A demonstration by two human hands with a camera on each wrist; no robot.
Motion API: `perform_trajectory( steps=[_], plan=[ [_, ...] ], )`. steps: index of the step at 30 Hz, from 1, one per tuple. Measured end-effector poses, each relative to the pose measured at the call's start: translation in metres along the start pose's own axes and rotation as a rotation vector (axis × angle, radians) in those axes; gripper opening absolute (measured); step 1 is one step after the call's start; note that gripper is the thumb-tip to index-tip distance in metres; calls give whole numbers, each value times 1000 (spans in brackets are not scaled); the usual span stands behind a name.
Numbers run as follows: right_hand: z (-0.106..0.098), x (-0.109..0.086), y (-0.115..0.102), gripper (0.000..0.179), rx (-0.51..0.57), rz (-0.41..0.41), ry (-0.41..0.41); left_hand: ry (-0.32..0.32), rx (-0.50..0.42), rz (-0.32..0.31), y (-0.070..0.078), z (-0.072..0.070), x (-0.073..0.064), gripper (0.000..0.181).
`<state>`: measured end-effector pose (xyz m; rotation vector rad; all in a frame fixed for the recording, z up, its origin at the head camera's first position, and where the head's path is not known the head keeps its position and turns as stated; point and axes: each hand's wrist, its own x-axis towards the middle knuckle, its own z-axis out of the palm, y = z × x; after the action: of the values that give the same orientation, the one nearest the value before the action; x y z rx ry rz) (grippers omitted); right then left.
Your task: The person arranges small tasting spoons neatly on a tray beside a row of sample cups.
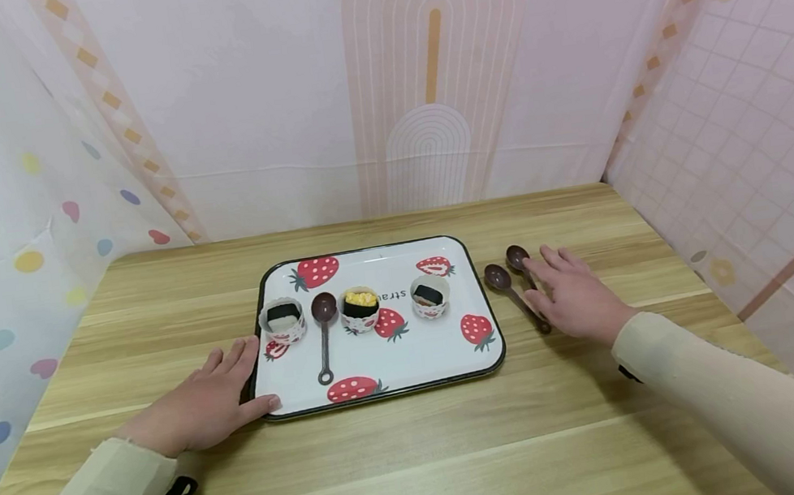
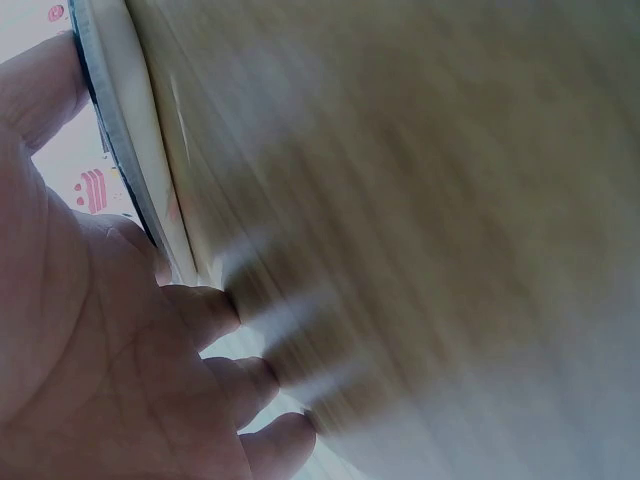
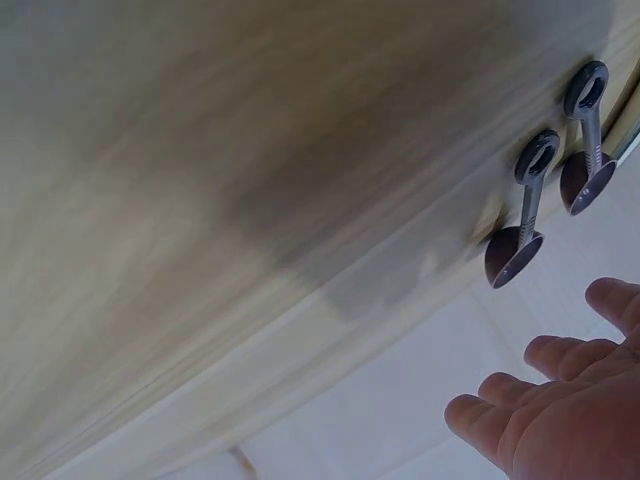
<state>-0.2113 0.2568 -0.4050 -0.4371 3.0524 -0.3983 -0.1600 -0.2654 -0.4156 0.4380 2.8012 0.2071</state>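
Note:
A white tray (image 1: 410, 364) with a dark rim and strawberry prints lies on the table. My left hand (image 1: 201, 400) rests at its left edge, the thumb over the rim and the fingers stretched along the side; the left wrist view shows fingertips on the wood. On the tray stand a left paper cup (image 1: 287, 335), a middle one (image 1: 363, 322) and a right one (image 1: 431, 308), each holding a sushi piece. A brown spoon (image 1: 324, 308) lies between the first two. My right hand (image 1: 575, 297), fingers extended, hovers by two brown spoons, the nearer (image 1: 498, 277) and the farther (image 1: 517, 256), partly hidden behind it.
The wooden table (image 1: 422, 465) ends at the back against a patterned cloth (image 1: 264, 115). More cloth hangs along the left and right sides. Bare wood shows in front of the tray and on both sides.

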Motion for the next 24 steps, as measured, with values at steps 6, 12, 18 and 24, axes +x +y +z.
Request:
perform_trajectory(
  steps=[6, 12, 18, 24],
  plan=[
    [2, 0, 6, 60, -30, 4, -3, 0, -1, -4, 0, 1, 0, 109],
    [7, 0, 12, 60, -66, 9, -1, -7, 1, -7, 0, 0, 0, 110],
    [8, -1, 17, 59, -66, 23, -11, -3, -1, -5, 1, 0, -1, 109],
    [11, 0, 20, 46, -78, 4, -25, -2, 0, -1, 1, 0, -1, 109]
  ],
)
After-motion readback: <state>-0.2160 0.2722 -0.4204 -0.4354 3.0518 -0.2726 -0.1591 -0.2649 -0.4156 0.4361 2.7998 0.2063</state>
